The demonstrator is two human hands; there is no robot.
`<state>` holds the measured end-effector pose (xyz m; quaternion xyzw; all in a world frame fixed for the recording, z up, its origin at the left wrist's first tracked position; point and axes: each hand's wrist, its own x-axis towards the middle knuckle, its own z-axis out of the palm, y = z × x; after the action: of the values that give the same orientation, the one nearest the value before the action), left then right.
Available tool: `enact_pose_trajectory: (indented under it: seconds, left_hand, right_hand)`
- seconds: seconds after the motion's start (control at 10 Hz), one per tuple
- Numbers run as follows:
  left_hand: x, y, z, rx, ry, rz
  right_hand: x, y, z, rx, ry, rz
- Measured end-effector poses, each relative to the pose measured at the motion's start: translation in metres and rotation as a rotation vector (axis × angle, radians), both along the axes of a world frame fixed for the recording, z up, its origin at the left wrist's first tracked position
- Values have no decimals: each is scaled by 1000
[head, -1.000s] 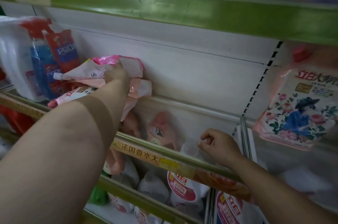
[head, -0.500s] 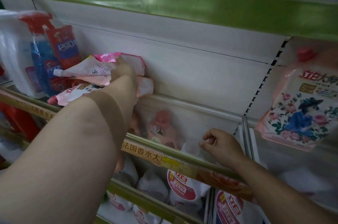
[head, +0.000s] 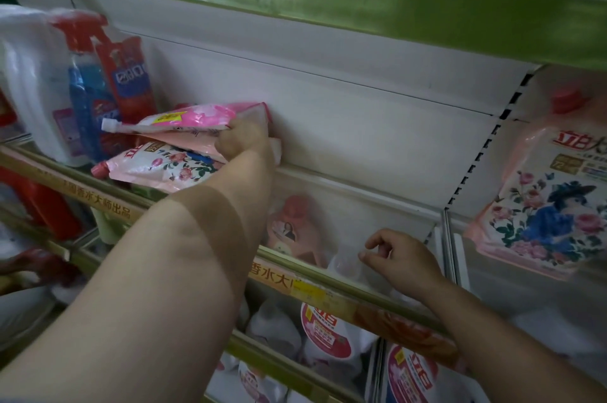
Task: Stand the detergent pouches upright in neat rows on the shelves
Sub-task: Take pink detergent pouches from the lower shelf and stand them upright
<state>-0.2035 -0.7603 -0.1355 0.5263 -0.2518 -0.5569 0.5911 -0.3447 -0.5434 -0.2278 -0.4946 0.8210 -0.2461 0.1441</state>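
Your left hand [head: 241, 139] grips stacked detergent pouches [head: 184, 121] lying flat on the shelf [head: 345, 179].
Their spouts point left, long axes crosswise; your right hand [head: 399, 259] hangs loosely curled, holding nothing.

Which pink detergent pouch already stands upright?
The floral pouch at the far right, cap on top; the pouches under the left hand lie flat, stacked.

A white shelf [head: 377, 202] with a clear front rail carries flat-lying pink pouches [head: 170, 166], spray bottles [head: 95, 97] at left, a floral pouch [head: 538, 205] at right
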Motion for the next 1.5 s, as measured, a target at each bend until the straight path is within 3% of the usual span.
enact_pose_trajectory:
  seconds: [0.3,0.5,0.7,0.9,1.0,1.1,1.3,1.5]
  left_hand:
    - [-19,54,-2,25,-159,-135]
    - [-30,86,-7,-10,-387,-132]
    - [-29,108,-11,-39,-305,-120]
    - [-30,130,-7,-43,-91,-150]
    - [-30,137,-10,-21,-85,-244]
    - [-26,154,-18,59,-30,-294]
    - [-33,182,-41,44,-76,-408]
    - [-24,206,-58,-49,-236,-508]
  right_hand:
    - [-5,-12,-3,6,-12,-27]
    - [-5,-11,0,24,4,-42]
    - [-2,-19,6,59,-41,-90]
    - [10,-34,18,-76,-350,-140]
    - [12,-42,21,-272,-728,-386]
    - [2,-32,24,-451,-806,-659]
    - [-16,-14,26,-409,-628,-684]
    - [-29,-19,40,-383,-245,-741]
